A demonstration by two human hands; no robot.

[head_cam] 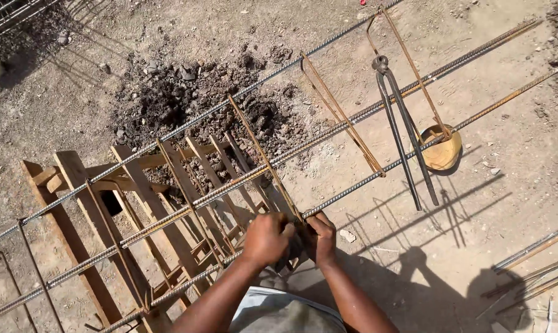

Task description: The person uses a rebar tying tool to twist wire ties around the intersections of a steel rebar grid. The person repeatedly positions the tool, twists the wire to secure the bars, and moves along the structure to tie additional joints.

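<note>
A cage of long ribbed steel bars (353,117) runs diagonally across the view, with rusty bent stirrups (263,157) looped around them. My left hand (265,238) and my right hand (321,239) are closed together at the joint where one stirrup meets the nearest long bar (377,176). Something dark sits between the two hands; what it is stays hidden by the fingers. A pair of long-handled steel pincers (402,129) hangs on the bars to the right, apart from both hands.
The cage rests on a wooden trestle (75,203) at the left. A round yellow bowl (442,151) lies on the dirt under the bars. Dark clumped soil (186,92) spreads behind. Loose bars (532,265) lie at the right edge.
</note>
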